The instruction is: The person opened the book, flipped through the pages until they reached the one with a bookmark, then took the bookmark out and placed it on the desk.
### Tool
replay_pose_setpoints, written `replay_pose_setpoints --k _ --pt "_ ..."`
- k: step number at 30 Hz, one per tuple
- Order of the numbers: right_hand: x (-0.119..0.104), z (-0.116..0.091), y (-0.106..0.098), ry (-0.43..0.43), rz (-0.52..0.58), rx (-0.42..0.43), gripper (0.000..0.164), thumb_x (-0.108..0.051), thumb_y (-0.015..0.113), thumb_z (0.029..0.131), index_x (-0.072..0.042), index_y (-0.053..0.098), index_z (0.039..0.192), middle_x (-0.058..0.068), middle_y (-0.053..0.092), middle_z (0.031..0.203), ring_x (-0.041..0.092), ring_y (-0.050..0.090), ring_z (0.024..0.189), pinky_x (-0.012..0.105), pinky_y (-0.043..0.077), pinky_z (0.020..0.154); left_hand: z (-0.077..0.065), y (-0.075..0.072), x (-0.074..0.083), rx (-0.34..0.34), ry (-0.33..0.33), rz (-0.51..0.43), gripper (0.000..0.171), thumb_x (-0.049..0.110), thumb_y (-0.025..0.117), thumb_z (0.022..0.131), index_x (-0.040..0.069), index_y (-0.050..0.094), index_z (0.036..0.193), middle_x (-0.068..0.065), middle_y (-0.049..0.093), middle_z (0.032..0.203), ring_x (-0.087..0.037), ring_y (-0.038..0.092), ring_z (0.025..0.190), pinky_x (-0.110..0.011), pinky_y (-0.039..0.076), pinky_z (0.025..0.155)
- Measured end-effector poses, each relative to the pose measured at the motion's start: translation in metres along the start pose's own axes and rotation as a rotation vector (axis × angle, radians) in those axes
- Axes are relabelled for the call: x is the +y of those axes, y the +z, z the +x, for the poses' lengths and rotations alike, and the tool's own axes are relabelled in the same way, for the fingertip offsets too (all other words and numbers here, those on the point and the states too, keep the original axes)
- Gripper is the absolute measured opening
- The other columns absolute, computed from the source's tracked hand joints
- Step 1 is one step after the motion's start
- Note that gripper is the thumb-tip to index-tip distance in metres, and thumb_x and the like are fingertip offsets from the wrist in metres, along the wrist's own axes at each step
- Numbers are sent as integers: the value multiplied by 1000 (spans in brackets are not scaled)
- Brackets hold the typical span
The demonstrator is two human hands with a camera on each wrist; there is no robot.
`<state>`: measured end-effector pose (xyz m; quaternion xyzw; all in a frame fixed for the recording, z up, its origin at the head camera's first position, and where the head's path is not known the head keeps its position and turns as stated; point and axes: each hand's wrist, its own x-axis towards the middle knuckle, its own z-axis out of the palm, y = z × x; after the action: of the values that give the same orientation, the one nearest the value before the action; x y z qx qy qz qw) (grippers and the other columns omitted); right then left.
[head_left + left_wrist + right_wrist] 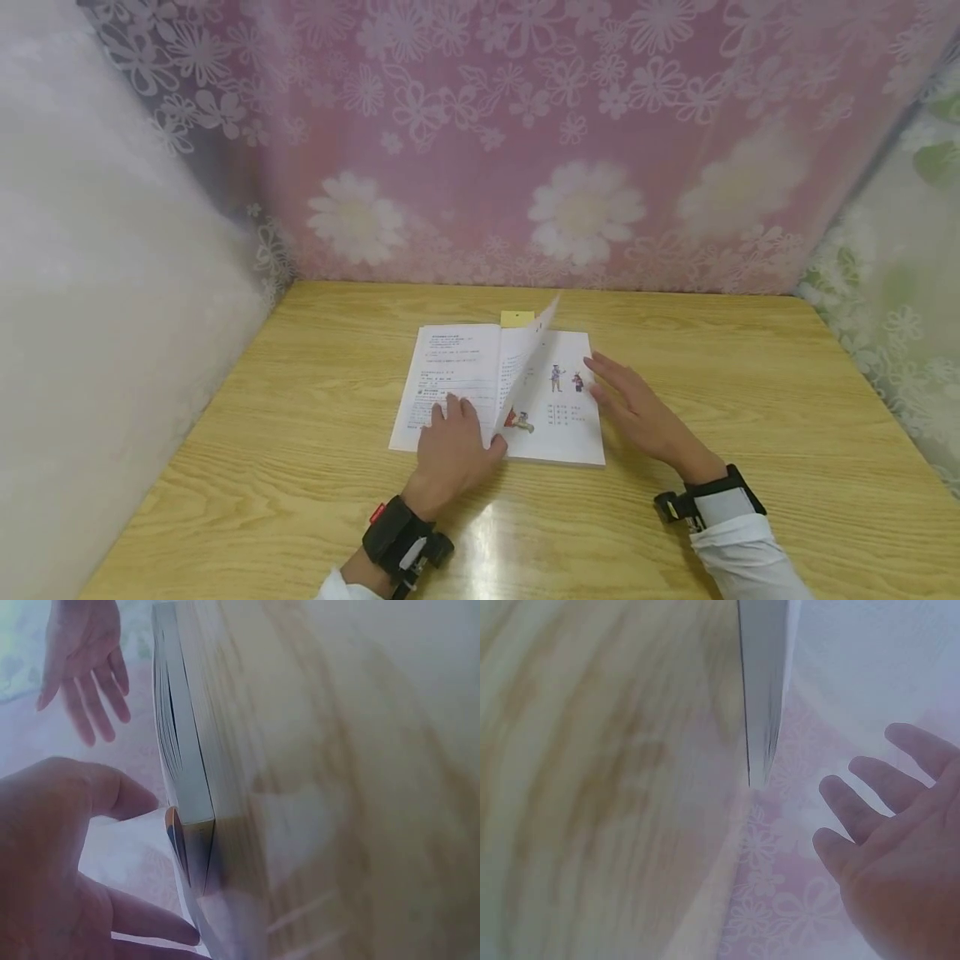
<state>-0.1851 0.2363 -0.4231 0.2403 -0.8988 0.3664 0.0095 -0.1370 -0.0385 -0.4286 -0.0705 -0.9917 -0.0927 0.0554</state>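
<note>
At the far left hangs one pale, smooth cloth [112,250]; next comes the one table [247,467], its top yellowish with wavy wood grain. A black strap [386,533] circles the left wrist, bearing a red tag [377,513] whose lettering is too small to read. The left hand [453,450] lies on the left page [465,337], fingers loose and spread, thumb by the bottom of the fold. The one book [551,446] lies open at the table's middle, one thin leaf [536,342] standing tilted; its print is too small for me to read. Behind rises one pink cloth [465,200] with white flowers, three of them large daisies. One yellow slip [517,318] juts past the book's top edge. Two coloured figures [556,379] decorate the right page. The right hand [637,408], fingers released and extended, is at that page's outer edge. A second black strap [742,487] rings its wrist.
</note>
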Motion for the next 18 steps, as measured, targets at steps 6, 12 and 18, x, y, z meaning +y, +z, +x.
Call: replay_pose_setpoints --k 6,12,18 --pt "4 -3 0 24 -20 -28 52 -38 33 96 -10 34 139 20 25 147 38 19 133 59 17 103 -2 0 -4 39 -60 -175 60 40 52 73 -7 45 111 -16 52 95 -27 49 78 -37 42 50" --pt "6 -7 0 27 -61 -36 51 -40 35 95 -10 38 137 19 25 148 38 20 132 59 19 102 -4 -3 -10 55 -128 -307 92 39 59 69 2 16 141 -17 50 123 -29 55 89 -39 44 52" --pt "8 -9 -2 9 -88 -24 50 -39 36 96 -7 43 133 21 27 146 40 21 131 60 20 101 -3 -7 -19 104 -116 -298 106 27 62 69 13 -12 144 -17 51 122 -20 49 61 -30 34 42"
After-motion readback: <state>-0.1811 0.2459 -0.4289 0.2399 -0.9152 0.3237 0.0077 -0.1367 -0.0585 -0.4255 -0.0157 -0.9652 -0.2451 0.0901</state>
